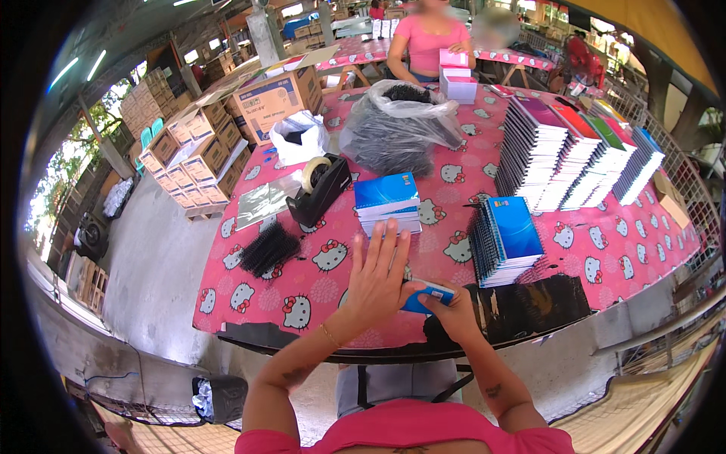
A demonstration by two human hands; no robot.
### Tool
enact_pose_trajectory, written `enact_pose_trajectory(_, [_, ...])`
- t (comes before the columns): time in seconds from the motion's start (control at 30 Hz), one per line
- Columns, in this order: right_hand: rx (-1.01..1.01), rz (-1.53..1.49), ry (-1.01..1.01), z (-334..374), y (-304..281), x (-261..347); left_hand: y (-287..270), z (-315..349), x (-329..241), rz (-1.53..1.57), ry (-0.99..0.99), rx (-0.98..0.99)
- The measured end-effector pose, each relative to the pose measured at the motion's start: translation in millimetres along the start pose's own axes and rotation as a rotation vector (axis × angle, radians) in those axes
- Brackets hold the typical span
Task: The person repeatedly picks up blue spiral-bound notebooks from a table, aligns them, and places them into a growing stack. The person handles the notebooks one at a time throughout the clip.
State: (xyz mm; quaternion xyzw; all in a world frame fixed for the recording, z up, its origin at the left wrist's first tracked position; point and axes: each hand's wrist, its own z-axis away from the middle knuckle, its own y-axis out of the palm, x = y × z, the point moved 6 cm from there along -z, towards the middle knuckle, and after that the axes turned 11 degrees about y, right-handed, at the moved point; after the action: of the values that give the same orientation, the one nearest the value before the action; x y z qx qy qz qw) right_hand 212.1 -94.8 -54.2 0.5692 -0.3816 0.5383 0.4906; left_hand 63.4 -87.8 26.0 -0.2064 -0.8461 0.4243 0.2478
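Note:
My right hand (456,312) grips a small blue-covered notebook (418,302) close to the table's front edge, thumb on top. Just left of it my left hand (376,274) is stretched out flat, its fingers pointing away from me. Those fingertips reach the near side of a short stack of blue-covered notebooks (386,194); whether they press on it I cannot tell. To the right stands a taller stack of blue spiral notebooks (516,234). A bundle of black binding coils (270,250) lies at the left, beside a black tape dispenser (321,191).
A large plastic bag of black coils (397,129) and a white bag (299,138) sit farther back. Tall stacks of spiral notebooks (529,155) fill the far right. Cartons (276,102) stand at the back left. Across the table a person in pink (431,41) handles pads.

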Motion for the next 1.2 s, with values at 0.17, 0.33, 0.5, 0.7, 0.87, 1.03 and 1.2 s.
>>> enact_pose_trajectory(0.17, [-0.013,-0.038,0.031,-6.5,-8.0,2.1,34.2,44.0,-37.6,0.05,0.142,0.125])
enact_pose_trajectory(0.33, [-0.005,0.058,0.024,-1.6,-2.0,-3.2,18.0,16.2,-25.5,0.152,0.112,0.032])
enact_pose_trajectory(0.5, [0.02,0.106,-0.027,-8.3,-2.7,-4.4,21.1,16.6,-33.6,0.203,0.062,0.063])
enact_pose_trajectory(0.7, [0.086,0.089,0.027,-27.0,-10.5,-51.5,62.4,87.6,-78.5,0.443,0.145,0.144])
enact_pose_trajectory(0.87, [0.171,0.146,-0.014,-22.1,-3.8,-62.8,45.9,51.0,-56.7,0.304,0.15,0.222])
enact_pose_trajectory(1.03, [0.177,0.247,0.019,-26.3,-9.2,-73.0,52.7,61.9,-71.3,0.366,0.11,0.183])
enact_pose_trajectory(1.2, [0.153,0.183,-0.017,-25.4,-6.7,-60.2,37.3,68.7,-80.9,0.491,0.078,0.068])
